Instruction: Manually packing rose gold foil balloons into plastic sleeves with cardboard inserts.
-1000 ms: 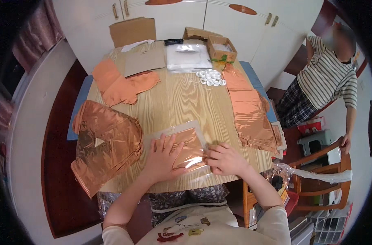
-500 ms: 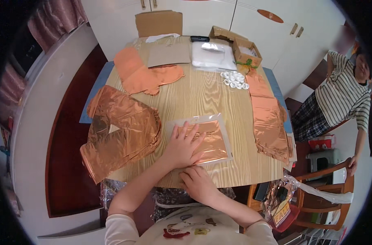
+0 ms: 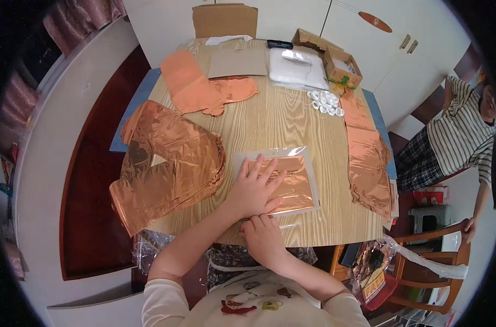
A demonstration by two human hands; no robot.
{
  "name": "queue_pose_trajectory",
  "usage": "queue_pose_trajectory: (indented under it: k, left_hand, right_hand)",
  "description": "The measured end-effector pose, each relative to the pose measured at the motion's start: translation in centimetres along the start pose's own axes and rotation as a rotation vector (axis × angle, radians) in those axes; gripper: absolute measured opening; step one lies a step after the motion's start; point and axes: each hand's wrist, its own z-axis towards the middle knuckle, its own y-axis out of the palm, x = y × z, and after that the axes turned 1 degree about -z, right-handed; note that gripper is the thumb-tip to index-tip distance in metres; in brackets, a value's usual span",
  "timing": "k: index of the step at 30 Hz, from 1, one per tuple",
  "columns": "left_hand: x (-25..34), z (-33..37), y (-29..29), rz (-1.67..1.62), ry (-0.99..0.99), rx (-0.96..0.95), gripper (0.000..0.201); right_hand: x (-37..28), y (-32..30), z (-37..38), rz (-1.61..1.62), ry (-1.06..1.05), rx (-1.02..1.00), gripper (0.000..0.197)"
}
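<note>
A clear plastic bag (image 3: 312,188) with a folded rose-gold foil balloon (image 3: 294,191) inside lies at the table's near middle. Spread flat across the bag's left part is my left hand (image 3: 253,188), fingers apart. Just below it, at the bag's near end, my right hand (image 3: 263,234) has its fingers curled in by the clear flap; the fingertips are partly hidden. To the left lies a stack of flat rose-gold foil balloons (image 3: 177,158) with a triangular hole. More flat foil balloons (image 3: 185,82) lie behind it, and another stack (image 3: 365,158) runs along the right side.
At the table's back are a grey-brown card sheet (image 3: 237,64), a stack of clear bags (image 3: 297,71), an open cardboard box (image 3: 341,71) and several small white rolls (image 3: 325,102). A person (image 3: 455,131) stands at the right, a hand on a wooden chair (image 3: 427,264).
The view has shifted slightly, so the table's things sit a little farther right and higher. My left hand stays flat on the bag; my right hand remains at its near end.
</note>
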Motion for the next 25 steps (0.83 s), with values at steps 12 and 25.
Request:
queue_pose_trajectory:
  k: [12,25]
  left_hand:
    - [0.2,-0.1,-0.9,-0.034,0.003,-0.057,0.067]
    - [2.5,-2.0,-2.2,-0.049,0.081,-0.124,0.071]
  right_hand:
    - [4.4,-3.8,-3.9,0.822,0.032,0.124,0.013]
    - [16.8,-15.2,-16.0,0.199,0.426,0.88,0.027]
